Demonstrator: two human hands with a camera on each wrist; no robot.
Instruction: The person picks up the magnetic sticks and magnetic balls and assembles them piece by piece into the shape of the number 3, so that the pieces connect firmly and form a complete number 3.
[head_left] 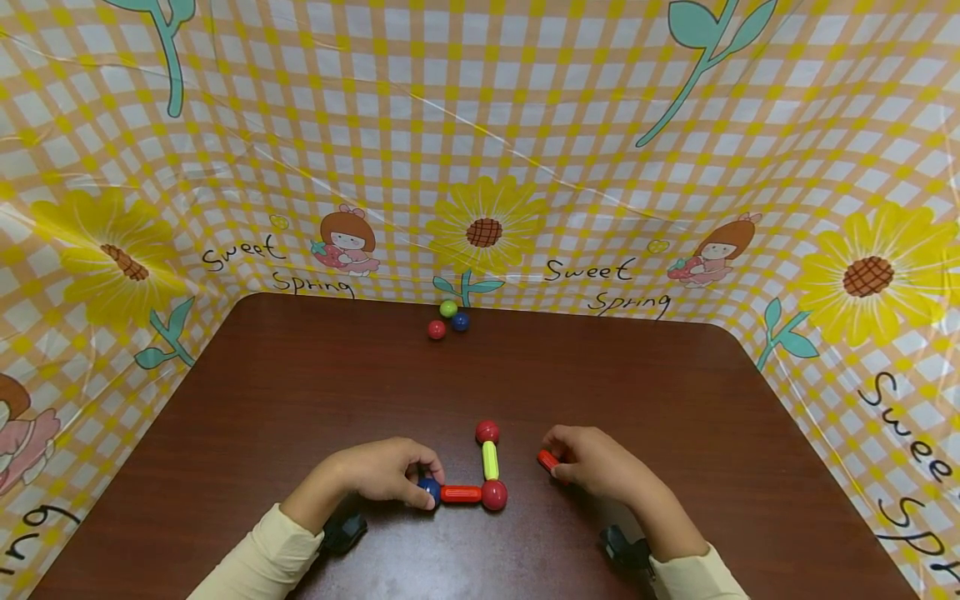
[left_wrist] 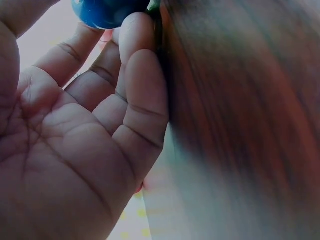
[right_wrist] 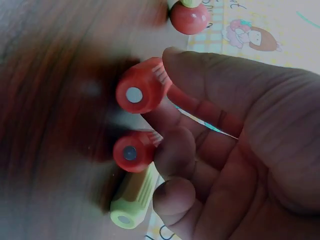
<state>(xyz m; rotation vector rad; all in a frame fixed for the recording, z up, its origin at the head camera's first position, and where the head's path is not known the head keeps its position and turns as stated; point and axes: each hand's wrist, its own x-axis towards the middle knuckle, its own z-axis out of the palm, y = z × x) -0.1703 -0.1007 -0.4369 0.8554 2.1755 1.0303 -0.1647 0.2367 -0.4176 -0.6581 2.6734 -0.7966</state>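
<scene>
An L-shaped chain of magnetic building pieces lies on the table: a blue ball (head_left: 430, 492), a red rod (head_left: 461, 494), a red corner ball (head_left: 494, 495), a yellow-green rod (head_left: 491, 461) and a red end ball (head_left: 487, 432). My left hand (head_left: 386, 472) pinches the blue ball (left_wrist: 107, 11) between thumb and fingers. To the right of the chain, my right hand (head_left: 596, 463) holds another red rod (right_wrist: 137, 89) by thumb and finger, its pale end disc showing. By the lower fingertips are a second red rod (right_wrist: 134, 151) and a yellow-green rod (right_wrist: 131, 202), both hidden under the hand from above.
Toward the back of the brown table (head_left: 337, 367) a green ball (head_left: 448, 309), a blue ball (head_left: 461, 322) and a red ball (head_left: 437, 330) sit together. A checkered cloth (head_left: 480, 125) with sunflowers stands around the back and sides.
</scene>
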